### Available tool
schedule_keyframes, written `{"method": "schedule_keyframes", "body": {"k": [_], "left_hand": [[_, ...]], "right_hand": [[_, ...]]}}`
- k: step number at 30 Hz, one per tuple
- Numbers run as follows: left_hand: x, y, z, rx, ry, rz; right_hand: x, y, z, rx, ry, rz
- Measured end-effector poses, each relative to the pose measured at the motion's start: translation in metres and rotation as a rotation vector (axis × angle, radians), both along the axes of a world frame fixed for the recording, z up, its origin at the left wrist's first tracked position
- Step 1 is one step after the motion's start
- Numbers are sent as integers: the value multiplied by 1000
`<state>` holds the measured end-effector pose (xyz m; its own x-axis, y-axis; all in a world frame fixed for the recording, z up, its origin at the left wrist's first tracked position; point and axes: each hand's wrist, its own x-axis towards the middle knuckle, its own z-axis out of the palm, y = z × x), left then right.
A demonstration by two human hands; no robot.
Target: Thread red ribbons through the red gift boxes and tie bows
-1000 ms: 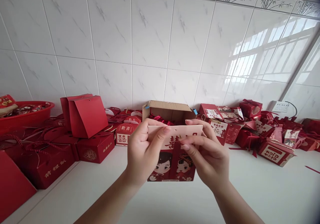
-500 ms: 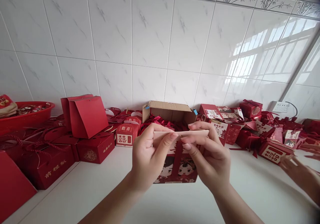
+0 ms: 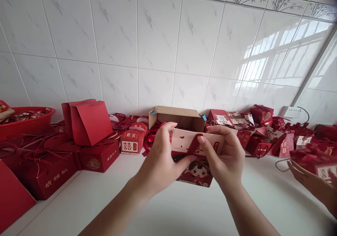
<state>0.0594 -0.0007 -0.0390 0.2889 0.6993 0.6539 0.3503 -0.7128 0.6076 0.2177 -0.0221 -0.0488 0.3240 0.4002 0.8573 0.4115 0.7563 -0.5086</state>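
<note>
A red and pale pink gift box (image 3: 198, 174) with a cartoon face is held up over the white table. My left hand (image 3: 164, 157) grips its left side, the thumb across the front and the fingers behind the upper edge. At the right side my right hand (image 3: 226, 155) holds the same box, its thumb pressed on a dark red ribbon at the pale top part. Fingers of both hands are partly hidden behind the box. Behind it stands an open cardboard box (image 3: 179, 111) with red ribbons in it.
Red boxes (image 3: 100, 155) line the left, with a red basin (image 3: 39, 118) behind. A small double-happiness box (image 3: 131, 141) stands left of the cardboard. More red packages (image 3: 260, 145) fill the right, where another person's hand (image 3: 308, 180) holds a red package.
The held box has tilted, showing more of its pale top part. My right thumb has moved onto the ribbon, and my left thumb has lowered. The other person's hands have lifted a red package.
</note>
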Motion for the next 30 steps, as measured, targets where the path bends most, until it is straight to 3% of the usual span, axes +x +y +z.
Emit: {"method": "schedule_keyframes", "body": {"k": [4,8,10,12,15,18,21,24,26,30], "left_hand": [[-25,2,17,-34,118,-36],[-56,-11,41,72,43,34],[-65,-19,46,136,-6,-28],[-67,-25,46,100,-74,-141],[-61,-29,38,-137,-130,-363],[-52,-30,32,-261,8,-506],[-48,-31,31,-108,160,-419],[-48,-31,33,71,162,-261],[-50,-30,35,54,135,-289],[-54,-32,38,-164,102,-459]], "right_hand": [[4,1,1,11,-99,12],[4,-2,4,139,-334,67],[1,-6,6,228,-453,149],[-2,-10,6,303,-539,223],[-4,-17,6,383,-598,265],[-4,-21,7,415,-612,288],[-3,-21,8,434,-613,285],[-2,-19,9,446,-601,259],[-2,-19,10,454,-590,233],[-1,-19,12,459,-578,187]]}}
